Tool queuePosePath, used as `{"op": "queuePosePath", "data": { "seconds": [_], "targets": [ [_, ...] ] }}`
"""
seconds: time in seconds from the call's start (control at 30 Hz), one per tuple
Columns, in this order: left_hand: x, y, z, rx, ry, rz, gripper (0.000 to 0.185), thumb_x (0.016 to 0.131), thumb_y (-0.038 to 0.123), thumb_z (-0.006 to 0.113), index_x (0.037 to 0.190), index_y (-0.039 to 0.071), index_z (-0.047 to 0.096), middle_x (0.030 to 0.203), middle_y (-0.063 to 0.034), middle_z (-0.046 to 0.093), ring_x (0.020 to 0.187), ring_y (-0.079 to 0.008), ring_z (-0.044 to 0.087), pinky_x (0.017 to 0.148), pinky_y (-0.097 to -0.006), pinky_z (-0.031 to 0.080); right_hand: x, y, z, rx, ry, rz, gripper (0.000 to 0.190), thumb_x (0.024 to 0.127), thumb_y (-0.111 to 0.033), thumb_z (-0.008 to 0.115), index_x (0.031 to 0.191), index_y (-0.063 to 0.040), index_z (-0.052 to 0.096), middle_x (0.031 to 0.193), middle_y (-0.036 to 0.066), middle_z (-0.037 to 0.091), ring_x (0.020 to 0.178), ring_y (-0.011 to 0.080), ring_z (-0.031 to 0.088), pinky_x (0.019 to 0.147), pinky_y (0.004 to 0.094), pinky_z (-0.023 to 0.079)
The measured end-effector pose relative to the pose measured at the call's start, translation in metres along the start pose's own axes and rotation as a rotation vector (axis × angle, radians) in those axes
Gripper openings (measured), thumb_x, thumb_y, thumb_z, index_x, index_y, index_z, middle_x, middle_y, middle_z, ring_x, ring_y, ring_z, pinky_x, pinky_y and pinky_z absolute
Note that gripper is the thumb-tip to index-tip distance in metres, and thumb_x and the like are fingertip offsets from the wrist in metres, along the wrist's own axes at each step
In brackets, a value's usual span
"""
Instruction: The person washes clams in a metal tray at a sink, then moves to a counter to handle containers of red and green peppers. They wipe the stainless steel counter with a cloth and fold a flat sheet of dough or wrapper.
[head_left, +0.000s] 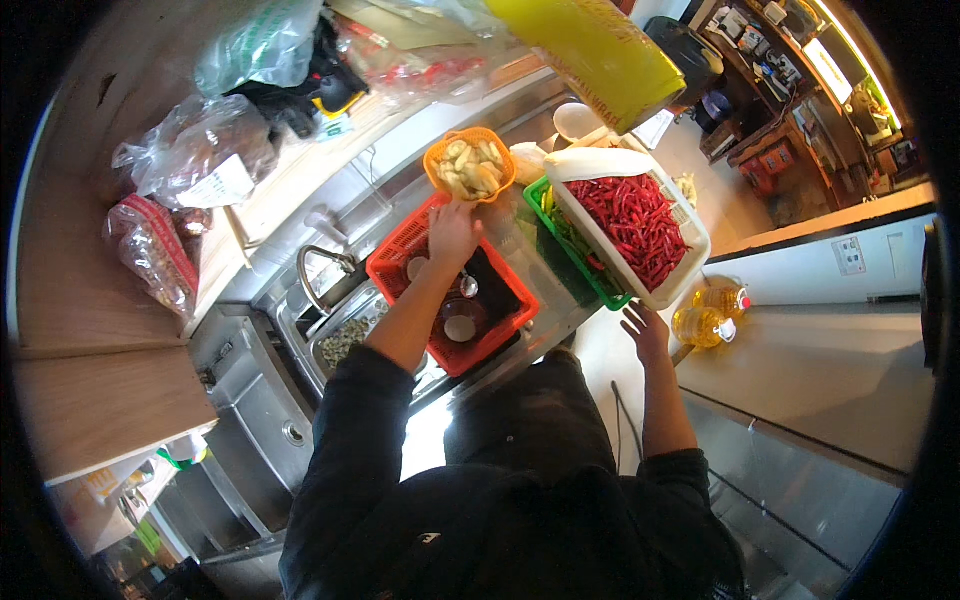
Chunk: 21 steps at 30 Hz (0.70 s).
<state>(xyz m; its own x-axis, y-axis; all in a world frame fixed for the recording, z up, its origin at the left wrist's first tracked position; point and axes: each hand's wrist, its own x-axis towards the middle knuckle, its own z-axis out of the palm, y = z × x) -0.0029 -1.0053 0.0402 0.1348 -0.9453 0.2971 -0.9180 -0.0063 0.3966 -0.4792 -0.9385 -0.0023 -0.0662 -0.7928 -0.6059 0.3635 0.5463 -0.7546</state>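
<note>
My left hand (454, 231) is over the far part of a red plastic basket (527, 306), close to the near rim of a small orange basket (430, 166) of pale sliced pieces; I cannot tell whether it grips anything. A metal spoon (469, 286) and round containers lie inside the red basket. My right hand (646, 330), fingers spread, is just below the near corner of a white plastic basket (700, 238) filled with red chilies (628, 225). That basket overlaps a green basket (616, 302) holding green chilies (574, 238).
At left are a curved faucet (301, 271), a metal tray of small pieces (346, 339) and a steel sink (262, 420). Plastic bags (196, 146) sit on the wooden shelf. Two oil bottles (699, 327) stand at right. A yellow-green box (600, 60) juts in above.
</note>
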Motion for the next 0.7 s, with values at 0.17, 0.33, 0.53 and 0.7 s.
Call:
{"op": "queuePosePath", "data": {
  "seconds": [0.17,0.33,0.53,0.7],
  "targets": [
    [0.065,-0.002,0.079,0.378,-0.253,-0.130,0.019,0.092,0.022,0.055,0.096,0.009,0.069,0.100,-0.0133,0.068,0.101,-0.0315,0.065,0.092,-0.0462,0.048,0.045,-0.006,-0.004,0.014,-0.121,0.023,0.044,0.101,-0.017,0.048,0.142,-0.004,0.038,0.134,0.019,0.054,0.114,0.0403,0.061,0.094,0.0551,0.056],
    [0.092,0.003,0.109,0.287,-0.425,-0.123,0.028,0.095,0.028,0.050,0.109,0.012,0.068,0.120,-0.0161,0.066,0.112,-0.0318,0.063,0.090,-0.0463,0.052,0.090,-0.031,-0.040,-0.239,-0.302,-0.146,0.058,0.097,-0.032,0.063,0.145,-0.007,0.042,0.133,0.007,0.057,0.121,0.0256,0.058,0.100,0.0369,0.050],
    [0.078,-0.020,0.141,0.013,-0.121,-0.450,0.021,0.092,0.024,0.053,0.103,0.008,0.062,0.103,-0.0195,0.067,0.100,-0.0342,0.066,0.080,-0.0471,0.054,0.126,-0.064,-0.046,-0.178,-0.382,0.042,0.049,0.101,-0.023,0.055,0.144,-0.003,0.043,0.135,0.009,0.056,0.120,0.0215,0.056,0.103,0.0374,0.047],
    [0.123,0.074,0.083,0.251,-0.338,-0.198,0.027,0.089,0.024,0.059,0.109,0.005,0.058,0.111,-0.0207,0.061,0.108,-0.0398,0.058,0.090,-0.0462,0.048,0.111,-0.088,-0.034,-0.241,-0.497,-0.128,0.052,0.100,-0.025,0.057,0.145,-0.003,0.042,0.141,0.010,0.051,0.127,0.0226,0.051,0.108,0.0394,0.042]
  ]
}}
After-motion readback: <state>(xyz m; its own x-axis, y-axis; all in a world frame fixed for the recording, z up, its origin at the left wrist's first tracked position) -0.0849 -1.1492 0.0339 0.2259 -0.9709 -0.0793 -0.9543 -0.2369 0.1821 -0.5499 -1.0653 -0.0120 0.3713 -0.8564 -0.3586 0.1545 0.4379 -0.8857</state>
